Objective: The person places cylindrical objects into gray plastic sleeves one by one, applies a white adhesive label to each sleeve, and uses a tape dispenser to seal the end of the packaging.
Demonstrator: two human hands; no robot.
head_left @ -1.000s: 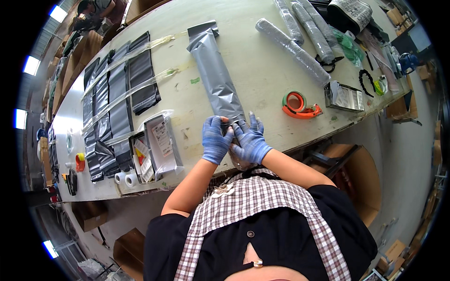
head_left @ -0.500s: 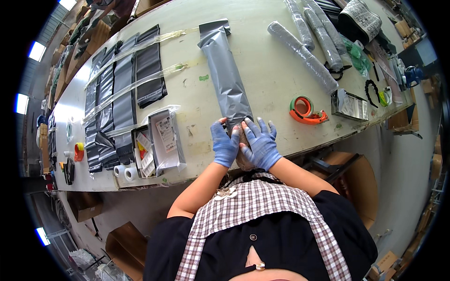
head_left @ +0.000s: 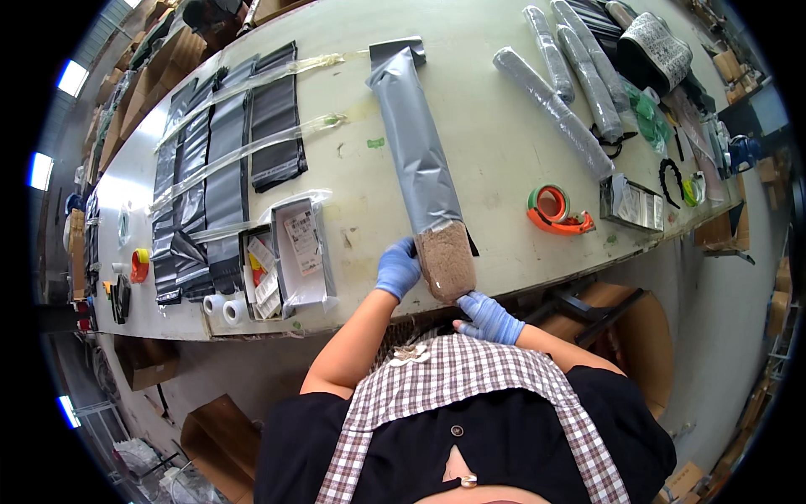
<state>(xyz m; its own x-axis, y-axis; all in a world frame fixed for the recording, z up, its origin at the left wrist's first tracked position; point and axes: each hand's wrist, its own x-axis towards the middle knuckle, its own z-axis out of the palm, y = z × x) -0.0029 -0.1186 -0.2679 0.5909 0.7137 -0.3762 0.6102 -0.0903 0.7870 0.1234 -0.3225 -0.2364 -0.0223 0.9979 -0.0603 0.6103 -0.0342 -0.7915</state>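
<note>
A long grey plastic mailing bag [head_left: 420,160] lies lengthwise on the table in front of me, its far end folded back. Out of its near end sticks a brown, fuzzy-looking roll [head_left: 447,260] in clear wrap. Along the left side of the roll, by the bag's mouth, my left hand [head_left: 398,269] is closed, with some fingertips hidden behind the roll and bag. At the roll's near end my right hand [head_left: 490,319] touches it with stretched fingers, the thumb apart below. Both hands wear blue gloves with several fingertips bare.
Flat grey and black bags [head_left: 225,168] lie at left under clear tape strips. Nearer stands an open box [head_left: 304,252]. At right are an orange tape dispenser [head_left: 561,220], a small box of papers [head_left: 631,203] and several wrapped grey rolls [head_left: 554,109]. The table's edge [head_left: 537,290] runs close by.
Both hands have come off the top of the roll at the bag's mouth. The left moved to its left side, the right down to its near end. More of the brown roll shows now.
</note>
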